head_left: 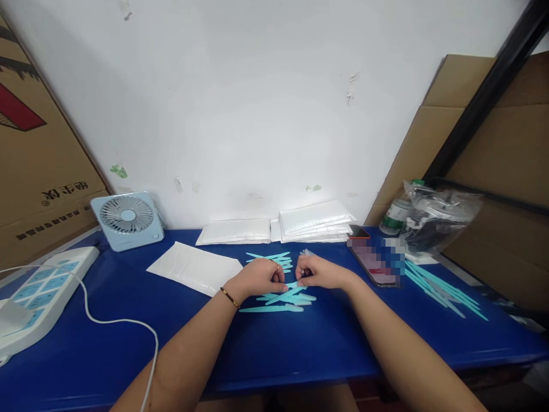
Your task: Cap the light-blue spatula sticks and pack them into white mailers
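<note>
Both hands meet over a loose pile on the blue table. My left hand (259, 277) pinches one end of a slim turquoise stick with a pale end, shaped like an eyebrow razor (292, 284). At its other end, the thumb and fingers of my right hand (319, 271) are closed on it. Several more turquoise eyebrow razors (272, 308) lie crossed just below the hands. Another group of razors (281, 256) is behind my left hand, partly hidden by it. Pale translucent pieces (306, 252) show behind my right hand.
A white padded envelope (193, 264) lies left of my hands; stacked envelopes (315, 220) sit against the wall. A phone (375, 264) and more turquoise razors (446, 289) are at right, near a plastic bag (437, 217). A fan (127, 220) and power strip (47, 292) stand left.
</note>
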A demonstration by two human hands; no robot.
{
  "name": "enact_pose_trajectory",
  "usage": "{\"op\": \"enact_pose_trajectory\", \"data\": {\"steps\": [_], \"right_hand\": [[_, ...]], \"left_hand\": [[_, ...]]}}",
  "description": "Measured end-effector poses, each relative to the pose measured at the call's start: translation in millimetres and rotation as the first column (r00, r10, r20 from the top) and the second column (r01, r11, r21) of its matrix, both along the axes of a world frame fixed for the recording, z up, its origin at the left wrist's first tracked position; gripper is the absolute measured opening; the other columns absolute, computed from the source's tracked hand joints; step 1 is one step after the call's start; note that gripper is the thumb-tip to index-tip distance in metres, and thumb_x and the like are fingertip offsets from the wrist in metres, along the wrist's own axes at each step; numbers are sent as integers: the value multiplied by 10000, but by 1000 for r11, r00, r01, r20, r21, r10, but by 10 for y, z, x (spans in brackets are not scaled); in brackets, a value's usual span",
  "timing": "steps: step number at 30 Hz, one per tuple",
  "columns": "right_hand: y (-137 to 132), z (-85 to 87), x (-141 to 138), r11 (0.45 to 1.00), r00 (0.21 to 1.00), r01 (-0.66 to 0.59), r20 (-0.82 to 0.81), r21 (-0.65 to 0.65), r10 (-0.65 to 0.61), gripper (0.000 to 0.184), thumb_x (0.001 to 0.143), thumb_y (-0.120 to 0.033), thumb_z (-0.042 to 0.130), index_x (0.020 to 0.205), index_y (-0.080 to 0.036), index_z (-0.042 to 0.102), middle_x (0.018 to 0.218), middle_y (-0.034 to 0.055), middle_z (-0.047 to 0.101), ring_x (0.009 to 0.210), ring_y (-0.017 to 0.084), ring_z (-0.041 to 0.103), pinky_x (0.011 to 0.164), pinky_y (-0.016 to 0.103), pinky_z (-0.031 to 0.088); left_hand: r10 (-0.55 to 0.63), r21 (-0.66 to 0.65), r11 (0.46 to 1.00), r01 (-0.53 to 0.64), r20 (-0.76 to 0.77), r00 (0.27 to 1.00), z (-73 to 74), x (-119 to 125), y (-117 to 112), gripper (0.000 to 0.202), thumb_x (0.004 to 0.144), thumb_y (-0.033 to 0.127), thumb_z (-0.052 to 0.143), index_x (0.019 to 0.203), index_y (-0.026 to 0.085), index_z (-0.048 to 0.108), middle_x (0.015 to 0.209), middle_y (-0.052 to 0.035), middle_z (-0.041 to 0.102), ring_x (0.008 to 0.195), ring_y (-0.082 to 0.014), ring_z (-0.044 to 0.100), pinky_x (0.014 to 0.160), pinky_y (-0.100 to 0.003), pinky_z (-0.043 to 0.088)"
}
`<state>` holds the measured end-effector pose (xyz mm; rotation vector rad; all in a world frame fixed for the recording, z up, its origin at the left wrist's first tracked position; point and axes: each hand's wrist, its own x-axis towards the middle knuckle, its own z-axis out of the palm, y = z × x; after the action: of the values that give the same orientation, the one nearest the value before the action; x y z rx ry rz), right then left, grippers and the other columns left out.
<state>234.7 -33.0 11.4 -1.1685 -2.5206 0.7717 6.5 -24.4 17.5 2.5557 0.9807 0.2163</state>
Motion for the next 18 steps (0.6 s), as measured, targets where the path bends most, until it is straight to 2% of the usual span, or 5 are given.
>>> {"op": "enact_pose_trajectory", "data": {"steps": [6, 9, 12, 15, 18], "right_hand": [[63, -16, 51, 990, 990, 125, -80, 69, -119, 125, 796, -303, 597, 780, -181, 616, 773, 14, 567, 676, 130, 489, 605, 238, 367], [130, -18, 169, 952, 954, 280, -148, 121, -261, 152, 798, -324, 587, 765, -178, 614, 800, 22, 581, 653, 128, 483, 603, 248, 368], [148, 14, 283, 917, 924, 365, -186, 161, -334, 186, 782, -363, 601, 812, -182, 627, 826, 27, 585, 639, 128, 477, 610, 258, 376], [91, 73, 300, 953, 955, 271, -163, 138, -248, 207, 771, -377, 614, 869, -197, 641, 868, 30, 577, 651, 127, 483, 610, 254, 388], [26, 95, 233, 993, 996, 88, -37, 80, -85, 207, 692, -344, 702, 846, -210, 667, 869, 24, 559, 697, 137, 505, 630, 253, 397]], "left_hand": [[94, 182, 979, -89, -19, 995, -1, 23, 71, 131, 807, 293, 548, 776, 222, 654, 762, 9, 677, 702, -147, 591, 612, -246, 360], [188, 288, 941, -179, -2, 982, 10, -26, 149, 151, 818, 268, 529, 748, 212, 651, 793, -6, 680, 775, -171, 601, 693, -274, 375], [273, 288, 918, -271, 32, 961, -8, -75, 201, 151, 808, 308, 544, 836, 217, 661, 855, -23, 683, 835, -193, 602, 723, -287, 388], [289, 263, 915, -305, 96, 952, -20, -73, 178, 226, 784, 376, 581, 942, 228, 644, 926, -24, 669, 880, -199, 595, 736, -284, 405], [212, 205, 952, -229, 99, 972, -11, -9, 80, 234, 823, 420, 532, 895, 227, 645, 889, -12, 667, 832, -176, 603, 696, -263, 414]]}}
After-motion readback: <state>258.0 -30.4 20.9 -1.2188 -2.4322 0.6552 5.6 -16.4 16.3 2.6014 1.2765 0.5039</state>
